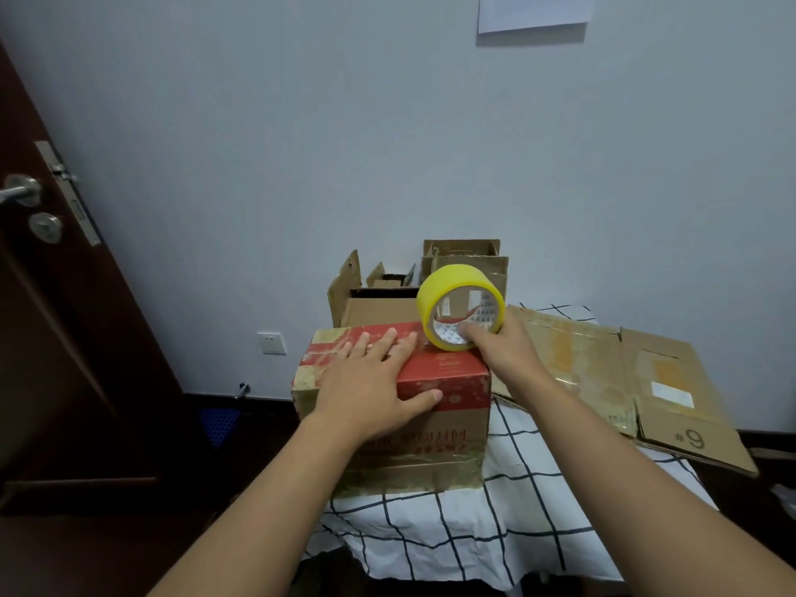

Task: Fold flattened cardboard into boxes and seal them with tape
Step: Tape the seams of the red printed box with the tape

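A folded cardboard box (448,428) with a red printed top stands on a table under a white checked cloth (474,532). My left hand (370,381) lies flat on the box's top, fingers straight, thumb over the front edge. My right hand (502,351) holds a yellow tape roll (448,282) upright at the top's far right corner, fingers hooked inside its core. Old yellowish tape runs along the box's edges.
Flattened cardboard (624,381) marked "#9" lies on the table to the right. Several open boxes (379,303) stand behind against the pale wall. A dark door (64,338) with a metal handle stands at the left.
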Available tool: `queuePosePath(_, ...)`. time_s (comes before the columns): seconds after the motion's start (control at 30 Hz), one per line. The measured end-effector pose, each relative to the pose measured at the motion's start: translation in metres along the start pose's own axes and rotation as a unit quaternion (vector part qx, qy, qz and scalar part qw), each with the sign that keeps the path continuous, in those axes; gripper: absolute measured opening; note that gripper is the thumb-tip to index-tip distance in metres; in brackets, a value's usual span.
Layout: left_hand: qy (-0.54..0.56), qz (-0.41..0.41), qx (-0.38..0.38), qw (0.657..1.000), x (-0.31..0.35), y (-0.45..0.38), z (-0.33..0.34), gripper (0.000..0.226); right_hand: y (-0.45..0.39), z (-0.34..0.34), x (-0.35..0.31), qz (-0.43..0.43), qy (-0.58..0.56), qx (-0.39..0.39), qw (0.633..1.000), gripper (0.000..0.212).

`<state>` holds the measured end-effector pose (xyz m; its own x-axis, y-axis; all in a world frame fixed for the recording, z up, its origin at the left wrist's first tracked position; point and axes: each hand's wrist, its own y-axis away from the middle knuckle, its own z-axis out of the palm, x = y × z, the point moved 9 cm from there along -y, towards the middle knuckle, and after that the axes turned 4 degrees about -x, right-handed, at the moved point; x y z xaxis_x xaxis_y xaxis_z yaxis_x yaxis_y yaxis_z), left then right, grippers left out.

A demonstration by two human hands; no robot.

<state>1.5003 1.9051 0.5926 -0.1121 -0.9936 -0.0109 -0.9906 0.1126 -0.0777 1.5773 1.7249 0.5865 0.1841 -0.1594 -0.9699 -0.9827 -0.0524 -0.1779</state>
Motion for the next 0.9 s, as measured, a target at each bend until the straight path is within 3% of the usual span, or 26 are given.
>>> queuePosePath(0.2,-0.002,0.007,0.015,1.0,0.017,-0.007,-0.001,0.108,-0.001,0.009,0.009,0.028,-0.004,-0.014,1.0,0.018)
queuePosePath(0.33,-0.01,0.023,0.034,0.999,0.018,-0.006,-0.008,0.104,-0.001,0.006,-0.002,0.02,0.014,0.008,1.0,0.014)
queuePosePath(0.5,-0.009,0.08,0.043,0.996,0.008,-0.002,-0.025,0.1,0.008,0.006,-0.025,-0.036,0.058,0.031,0.997,0.024)
queuePosePath(0.63,0.012,0.131,0.04,0.991,0.011,0.005,-0.018,0.091,0.023,0.008,-0.018,-0.039,0.073,0.052,0.995,0.012)
queuePosePath(0.8,0.046,0.112,0.032,0.992,0.004,0.004,-0.006,0.088,0.028,0.012,-0.016,-0.03,0.09,0.044,0.995,0.013)
queuePosePath(0.9,0.04,0.106,0.013,0.993,0.004,0.006,-0.006,0.088,0.026,-0.013,-0.019,-0.018,0.084,0.095,0.992,0.009)
